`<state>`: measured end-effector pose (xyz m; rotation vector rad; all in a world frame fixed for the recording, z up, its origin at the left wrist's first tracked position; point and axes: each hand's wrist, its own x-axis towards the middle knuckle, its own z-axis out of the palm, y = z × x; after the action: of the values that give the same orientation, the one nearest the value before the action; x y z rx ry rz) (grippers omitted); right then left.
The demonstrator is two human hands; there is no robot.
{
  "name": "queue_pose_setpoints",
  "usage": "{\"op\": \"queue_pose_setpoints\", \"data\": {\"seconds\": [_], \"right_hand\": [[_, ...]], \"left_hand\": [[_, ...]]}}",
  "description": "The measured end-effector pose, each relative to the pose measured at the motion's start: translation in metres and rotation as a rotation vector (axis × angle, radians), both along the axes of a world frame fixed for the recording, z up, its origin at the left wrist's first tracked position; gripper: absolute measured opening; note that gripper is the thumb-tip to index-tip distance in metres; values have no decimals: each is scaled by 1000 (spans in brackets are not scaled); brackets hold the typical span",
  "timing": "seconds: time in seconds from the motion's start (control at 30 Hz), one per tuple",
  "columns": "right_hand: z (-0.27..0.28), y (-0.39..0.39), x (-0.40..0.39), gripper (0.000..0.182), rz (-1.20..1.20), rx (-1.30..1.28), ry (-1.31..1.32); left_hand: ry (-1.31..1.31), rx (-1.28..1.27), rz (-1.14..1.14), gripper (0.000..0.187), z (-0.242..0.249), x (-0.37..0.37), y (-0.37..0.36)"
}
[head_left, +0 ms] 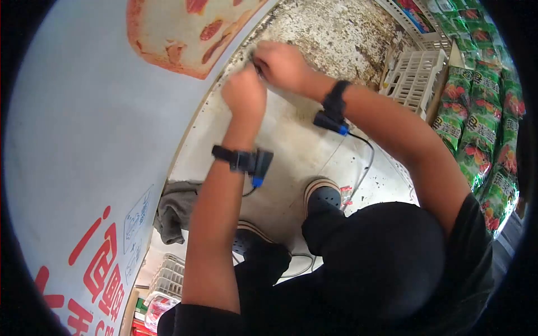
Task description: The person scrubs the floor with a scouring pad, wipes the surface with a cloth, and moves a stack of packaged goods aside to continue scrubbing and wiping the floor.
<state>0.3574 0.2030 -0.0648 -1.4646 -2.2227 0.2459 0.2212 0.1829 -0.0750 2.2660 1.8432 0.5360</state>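
My left hand (245, 94) is closed, knuckles up, beside the edge of a large white printed panel (84, 112). Just to its right, my right hand (284, 66) is also closed, its fingers nearly meeting the left ones. A small dark thing shows between the two hands, too blurred and covered to name. Both hands are over the stained, flaking surface (347, 33) and pale floor (286, 134). Each wrist wears a black strap with a small device.
A grey cloth (176, 210) lies by the panel's lower edge. White plastic baskets stand at right (412, 75) and lower left (168, 277). Green printed packets (479, 123) are stacked along the right. Thin black cables (370, 162) hang from the wrists near my shoes (324, 196).
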Motion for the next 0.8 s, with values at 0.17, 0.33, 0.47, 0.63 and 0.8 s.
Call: {"op": "queue_pose_setpoints", "data": {"seconds": [0.17,0.33,0.47,0.63,0.8], "right_hand": [[-5,-7,-6,6,-31,-92,3],[-4,19,-8,7,-161,-36,-2],[3,-38,-11,7,-98,-154,66],[2,-8,2,5,-152,-57,63],[-7,39,14,6,-286,-12,52]], "left_hand": [[-31,49,-72,6,-10,-11,-11],[42,98,-41,6,-4,5,20],[43,31,-79,5,-5,-13,-37],[11,137,-85,6,-13,7,-4],[7,140,-6,15,-15,34,39]]}}
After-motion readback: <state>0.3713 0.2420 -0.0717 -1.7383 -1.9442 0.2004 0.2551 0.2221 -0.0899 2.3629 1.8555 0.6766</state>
